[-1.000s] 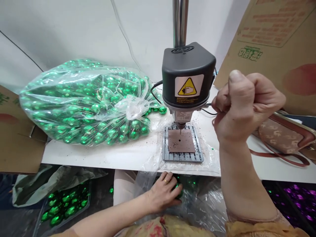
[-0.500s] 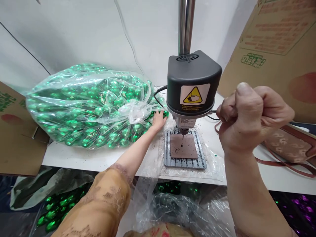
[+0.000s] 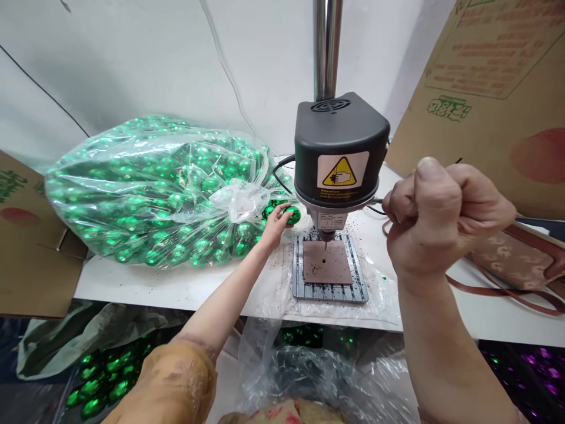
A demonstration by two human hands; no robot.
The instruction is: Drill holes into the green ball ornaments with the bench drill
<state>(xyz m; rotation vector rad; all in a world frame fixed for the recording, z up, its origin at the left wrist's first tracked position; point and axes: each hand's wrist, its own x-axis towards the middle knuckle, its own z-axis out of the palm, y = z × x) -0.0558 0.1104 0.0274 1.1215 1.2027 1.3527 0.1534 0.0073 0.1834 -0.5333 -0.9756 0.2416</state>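
Between the fingertips of my left hand (image 3: 276, 225) is a shiny green faceted ball (image 3: 292, 215), just left of the small drill press (image 3: 339, 153). Other green balls lie beside that hand, next to the knotted end of a big clear plastic bag (image 3: 154, 194) full of them. My right hand (image 3: 441, 218) is closed in a fist at the right side of the drill head; whatever it grips is hidden. Under the thin drill bit (image 3: 326, 245), a brown square plate (image 3: 314, 268) with a dark hole rests on the slotted metal base (image 3: 300, 292).
Dark crumbs and clear plastic film (image 3: 384, 303) surround the base on the white table (image 3: 176, 288). Cardboard boxes stand at left (image 3: 30, 253) and right (image 3: 489, 88). A strapped bag (image 3: 512, 259) lies on the right. Below are green balls (image 3: 101, 377) and purple balls (image 3: 547, 371).
My left hand has drawn back slightly toward me from the cluster of balls, and a green ball now shows in its fingers. My right fist stays beside the drill head.
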